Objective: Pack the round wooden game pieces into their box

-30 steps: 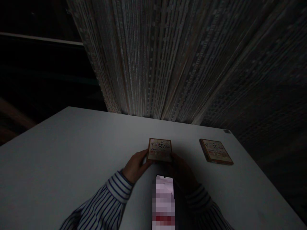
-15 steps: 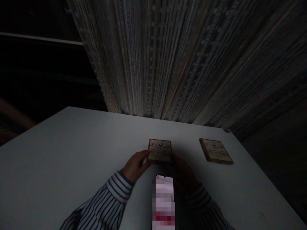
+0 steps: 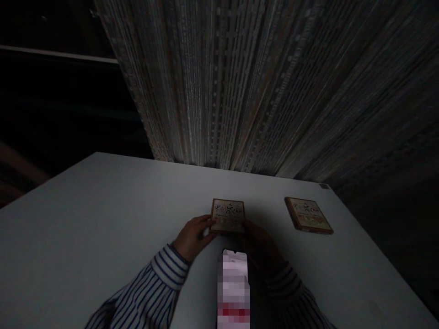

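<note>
A small flat square box (image 3: 227, 214) with a brown rim and printed top lies on the white table (image 3: 103, 219) near its middle. My left hand (image 3: 192, 237) grips its near left corner with closed fingers. My right hand (image 3: 262, 246), in shadow, holds the near right corner. A second box of the same kind (image 3: 308, 214) lies flat to the right, apart from both hands. Both sleeves are striped.
A phone (image 3: 234, 288) with a lit screen lies between my forearms at the near edge. A tall wall of stacked flat sheets (image 3: 260, 87) rises behind the table. Dark space lies off the table's left and right edges.
The box between my hands has tipped or shifted very slightly; both hands stay on it. The second box has not moved.
</note>
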Demonstrator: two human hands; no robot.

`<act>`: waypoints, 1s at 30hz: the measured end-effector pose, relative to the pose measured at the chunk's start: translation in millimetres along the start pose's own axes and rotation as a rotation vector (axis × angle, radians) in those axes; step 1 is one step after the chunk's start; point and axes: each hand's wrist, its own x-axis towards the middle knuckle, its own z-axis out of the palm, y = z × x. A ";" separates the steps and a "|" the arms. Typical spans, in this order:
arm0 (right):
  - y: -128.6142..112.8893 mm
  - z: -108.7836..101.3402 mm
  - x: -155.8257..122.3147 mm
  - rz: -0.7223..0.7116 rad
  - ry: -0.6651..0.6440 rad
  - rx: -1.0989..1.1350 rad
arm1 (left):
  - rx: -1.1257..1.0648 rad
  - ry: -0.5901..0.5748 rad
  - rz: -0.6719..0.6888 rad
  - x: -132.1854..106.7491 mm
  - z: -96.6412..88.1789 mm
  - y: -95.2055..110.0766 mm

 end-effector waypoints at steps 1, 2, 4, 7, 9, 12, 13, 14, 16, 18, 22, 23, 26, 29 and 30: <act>1.2 0.9 -0.5 -0.009 -0.004 -0.011 | 0.008 0.002 0.000 -0.1 0.0 0.2; 2.9 1.9 -1.2 -0.021 -0.010 -0.027 | 0.017 0.003 0.002 -0.2 -0.2 0.4; 7.2 4.3 -2.7 -0.053 -0.028 -0.075 | 0.033 0.003 0.016 -0.3 -0.8 0.9; 13.0 7.2 -4.8 -0.093 -0.049 -0.143 | 0.050 0.010 0.052 -0.3 -1.2 0.4; 13.9 7.4 -5.2 -0.101 -0.061 -0.163 | 0.052 0.008 0.066 -0.7 -0.6 -0.8; 10.8 4.7 -3.9 -0.101 -0.074 -0.160 | 0.050 0.008 0.057 -1.5 1.0 -2.3; 9.3 3.3 -3.3 -0.101 -0.080 -0.153 | 0.050 0.011 0.051 -1.7 1.3 -2.4; 8.0 2.0 -2.7 -0.101 -0.083 -0.148 | 0.049 0.014 0.045 -1.8 1.3 -2.2; 6.8 -0.3 -2.0 -0.109 -0.085 -0.141 | 0.048 0.018 0.042 -1.7 0.8 -1.2; 7.7 -1.5 -2.2 -0.130 -0.076 -0.142 | 0.050 0.013 0.054 -1.3 -0.2 -0.2; 10.5 -1.8 -3.0 -0.138 -0.051 -0.125 | 0.060 0.002 0.074 -0.8 -0.9 -1.0; 10.4 -1.7 -2.9 -0.132 -0.048 -0.117 | 0.060 0.003 0.073 -0.8 -0.6 -1.6; 8.5 -1.4 -1.6 -0.114 -0.033 -0.109 | 0.067 0.004 0.074 -0.8 0.1 -2.8; 5.9 -1.5 -0.1 -0.106 -0.034 -0.120 | 0.081 0.001 0.079 0.1 -0.1 -2.3; 5.1 -1.6 0.3 -0.105 -0.039 -0.125 | 0.085 -0.001 0.080 0.5 -0.4 -1.9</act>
